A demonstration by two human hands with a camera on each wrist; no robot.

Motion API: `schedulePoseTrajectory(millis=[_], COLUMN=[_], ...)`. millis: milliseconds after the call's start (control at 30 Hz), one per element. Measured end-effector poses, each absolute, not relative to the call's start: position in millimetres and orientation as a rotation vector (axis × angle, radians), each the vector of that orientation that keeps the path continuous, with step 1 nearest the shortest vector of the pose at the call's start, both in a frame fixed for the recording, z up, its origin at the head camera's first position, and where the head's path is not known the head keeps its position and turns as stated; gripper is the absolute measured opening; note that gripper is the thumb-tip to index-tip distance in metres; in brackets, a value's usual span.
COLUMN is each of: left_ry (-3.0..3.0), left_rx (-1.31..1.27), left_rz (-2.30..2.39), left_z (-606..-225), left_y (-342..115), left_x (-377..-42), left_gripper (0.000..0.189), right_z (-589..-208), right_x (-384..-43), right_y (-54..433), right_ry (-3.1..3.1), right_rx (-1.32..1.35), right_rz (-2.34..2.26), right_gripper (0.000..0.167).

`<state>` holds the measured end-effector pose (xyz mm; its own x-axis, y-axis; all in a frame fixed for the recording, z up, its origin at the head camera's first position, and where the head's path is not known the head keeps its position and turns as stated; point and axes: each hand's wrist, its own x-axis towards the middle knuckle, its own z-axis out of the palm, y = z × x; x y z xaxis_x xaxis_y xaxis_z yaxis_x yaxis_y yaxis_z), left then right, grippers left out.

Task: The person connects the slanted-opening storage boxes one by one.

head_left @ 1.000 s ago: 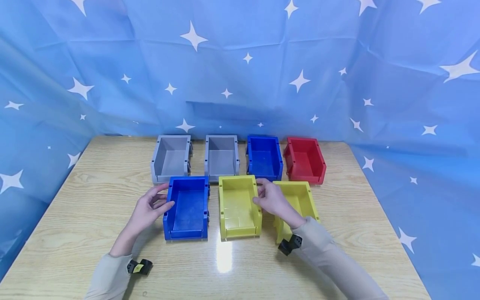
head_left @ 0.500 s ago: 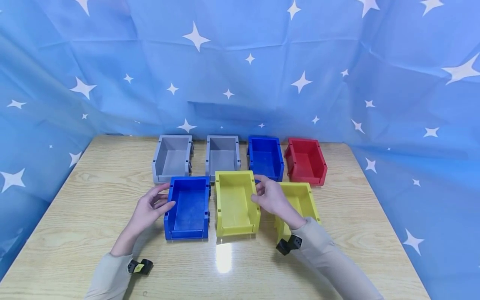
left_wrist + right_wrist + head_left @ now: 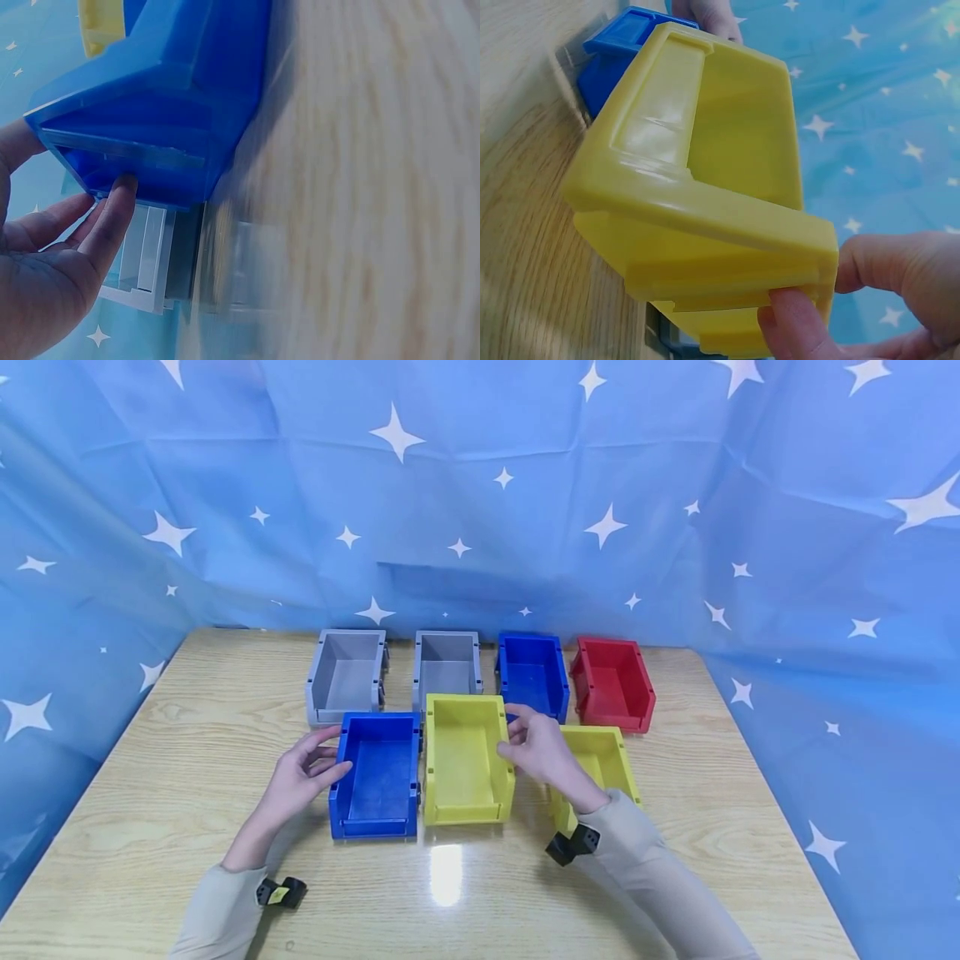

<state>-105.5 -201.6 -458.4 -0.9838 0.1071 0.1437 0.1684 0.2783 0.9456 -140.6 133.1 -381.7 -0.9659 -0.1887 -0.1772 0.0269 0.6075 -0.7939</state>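
Observation:
A blue storage bin [image 3: 378, 777] stands in the front row, its left wall gripped by my left hand [image 3: 295, 783]. The left thumb reaches over the rim, while the fingers touch the ribbed outer side [image 3: 150, 172]. Just right of it, a yellow storage bin [image 3: 465, 760] is held up off the table by my right hand [image 3: 540, 752], its left edge close against the blue bin's right side. My right thumb and fingers pinch its right wall, with a fingertip under the side ledge [image 3: 727, 289]. Whether the two bins touch is unclear.
Behind them stand two grey bins [image 3: 347, 681] [image 3: 447, 668], a blue bin [image 3: 534, 681] and a red bin [image 3: 613, 685] in a row. A second yellow bin [image 3: 603, 752] sits right of my right hand, partly hidden by the forearm. A starry blue cloth [image 3: 480, 510] hangs behind the wooden table [image 3: 360, 902].
My right hand has raised the yellow bin and shifted it left, closing the gap to the blue bin. The left hand and its blue bin have stayed in place.

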Motion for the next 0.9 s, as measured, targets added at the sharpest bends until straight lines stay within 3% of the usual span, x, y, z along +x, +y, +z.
schedulePoseTrajectory(millis=[900], left_ry=[-2.493], left_rx=[-0.294], left_rz=[-1.783], left_z=[-461.2], left_y=[-204.2], left_x=[-108.2], left_gripper=[0.048], right_z=[-379.4], right_x=[-134.4], right_y=[129.7], right_ry=[2.588], right_rx=[-0.045], right_rz=[-1.331], right_gripper=[0.061])
